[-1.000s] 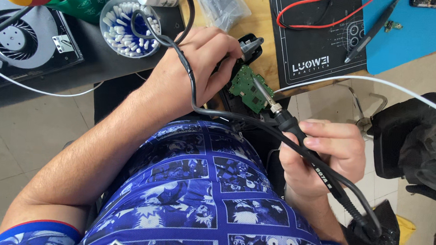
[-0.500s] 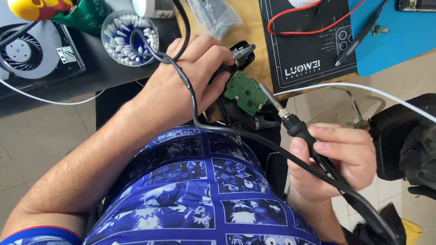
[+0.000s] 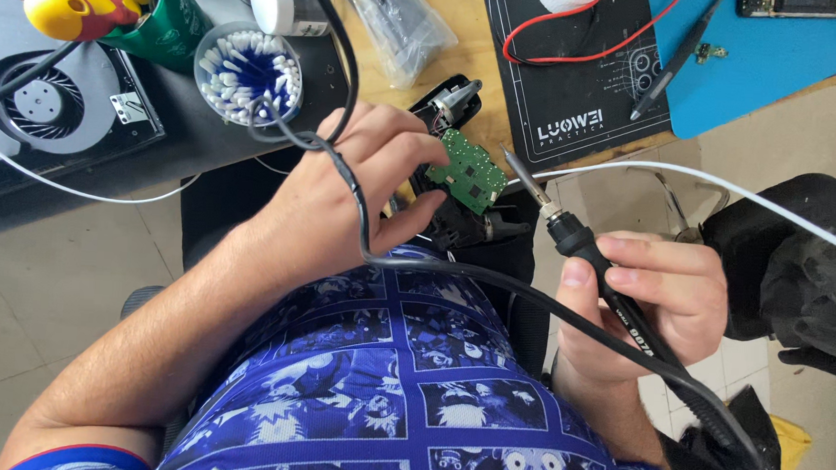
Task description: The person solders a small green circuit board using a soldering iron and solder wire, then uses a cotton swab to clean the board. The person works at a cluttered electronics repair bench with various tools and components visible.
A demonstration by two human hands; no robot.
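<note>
Gripping, right hand (image 3: 648,295): I see it closed round the soldering iron (image 3: 593,258), tip aimed at 11 o'clock, just short of the board
Left hand (image 3: 358,198): fingers clamped on the green circuit board (image 3: 467,171), black cable across its back
Far, 10 o'clock: tub of cotton swabs (image 3: 247,73) on the bench
</note>
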